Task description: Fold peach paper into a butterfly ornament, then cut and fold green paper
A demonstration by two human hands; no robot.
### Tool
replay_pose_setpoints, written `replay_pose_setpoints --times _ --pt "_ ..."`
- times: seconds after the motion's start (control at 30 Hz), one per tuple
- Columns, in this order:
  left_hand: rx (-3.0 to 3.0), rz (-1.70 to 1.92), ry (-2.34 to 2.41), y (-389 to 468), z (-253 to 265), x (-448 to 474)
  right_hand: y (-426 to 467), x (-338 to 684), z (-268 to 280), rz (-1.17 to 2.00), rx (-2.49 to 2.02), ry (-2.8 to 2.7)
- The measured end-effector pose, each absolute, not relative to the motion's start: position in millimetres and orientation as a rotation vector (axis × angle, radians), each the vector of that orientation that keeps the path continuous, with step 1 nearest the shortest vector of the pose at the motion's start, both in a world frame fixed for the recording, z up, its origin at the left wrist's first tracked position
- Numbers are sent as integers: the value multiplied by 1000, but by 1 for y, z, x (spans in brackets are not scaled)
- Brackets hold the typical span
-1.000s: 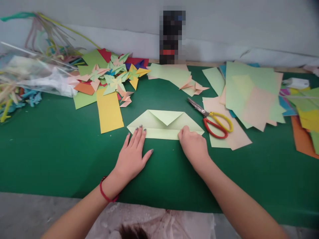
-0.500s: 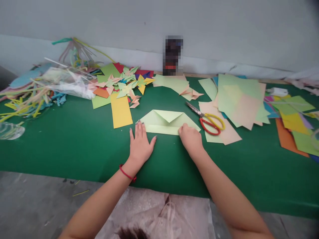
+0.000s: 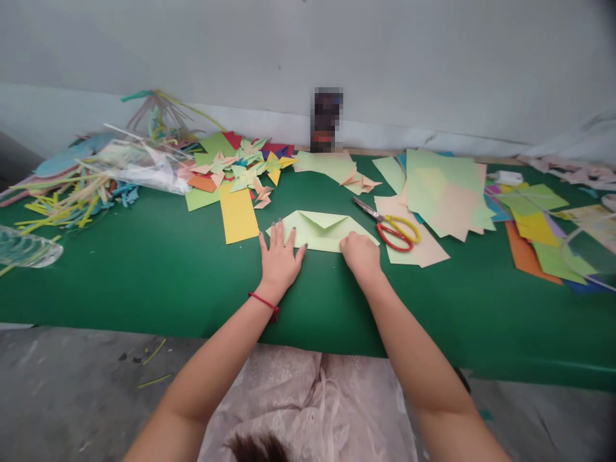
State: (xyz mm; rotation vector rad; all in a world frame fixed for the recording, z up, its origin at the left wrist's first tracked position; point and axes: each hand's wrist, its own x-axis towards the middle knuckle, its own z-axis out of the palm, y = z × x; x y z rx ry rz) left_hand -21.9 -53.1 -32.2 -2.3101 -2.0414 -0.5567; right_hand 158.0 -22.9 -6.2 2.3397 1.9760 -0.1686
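Observation:
A pale green sheet of folded paper (image 3: 321, 242) lies on the green table, with a triangular flap pointing down at its middle and a folded strip along its near edge. My left hand (image 3: 282, 256) rests flat on its left end, fingers spread. Curled into a fist, my right hand (image 3: 360, 253) presses on the near edge toward the right end; no object shows in it. Scissors (image 3: 397, 232) with one red and one yellow handle lie just right of the paper, blades pointing up and left.
Left of the paper lies a yellow sheet (image 3: 239, 215), below several folded paper pieces (image 3: 248, 170). Pipe cleaners (image 3: 72, 192) and a plastic bag (image 3: 144, 170) fill the far left. Loose pale sheets (image 3: 445, 192) and coloured sheets (image 3: 534, 224) lie right. A blurred-out dark object (image 3: 327, 120) stands by the wall.
The view has shifted slightly. My left hand has spread its fingers further over the paper's left end. My right fist has slid slightly along the near edge, still pressing on it.

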Motion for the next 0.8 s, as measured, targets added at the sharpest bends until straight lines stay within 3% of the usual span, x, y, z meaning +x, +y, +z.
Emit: replay_pose_setpoints --times 0.33,0.5,0.63,0.8 --pt "-2013 -701 -2249 -44 -33 -30 -22 162 -2 -258 2375 1955" --pt "-2562 -870 -1866 -50 -17 -23 -23 161 -3 -244 2390 1965" --pt "-3171 -1243 -1612 -58 -9 -17 -22 161 -4 -255 2398 1967" --pt "-3044 -1721 -2021 -39 -17 -23 -21 161 -4 -263 2404 1963"
